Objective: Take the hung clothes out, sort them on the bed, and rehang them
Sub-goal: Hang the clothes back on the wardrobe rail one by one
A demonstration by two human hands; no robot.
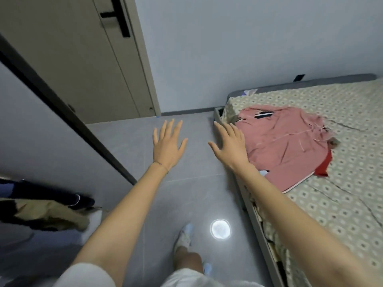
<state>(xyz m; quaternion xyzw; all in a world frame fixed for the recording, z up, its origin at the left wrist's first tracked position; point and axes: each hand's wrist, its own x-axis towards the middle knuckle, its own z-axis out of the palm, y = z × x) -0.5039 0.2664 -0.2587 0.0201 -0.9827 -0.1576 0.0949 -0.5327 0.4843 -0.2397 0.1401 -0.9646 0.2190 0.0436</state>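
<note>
We hold both hands out flat over the grey floor (187,195), fingers straight and spread, gripping nothing. The pink shirt (290,146) lies crumpled near the corner of the bed (342,195), on top of a red cloth (324,165) that peeks out at its lower edge. Our right hand (230,145) hovers just beside the shirt's near edge, seemingly not touching it; our left hand (169,145) is well apart from it, over the floor. We judge the shirt light, thin and limp, so it will sag and slide: best pinched at the collar or both shoulders. More clothes (47,212), dark and khaki, sit at our far left.
</note>
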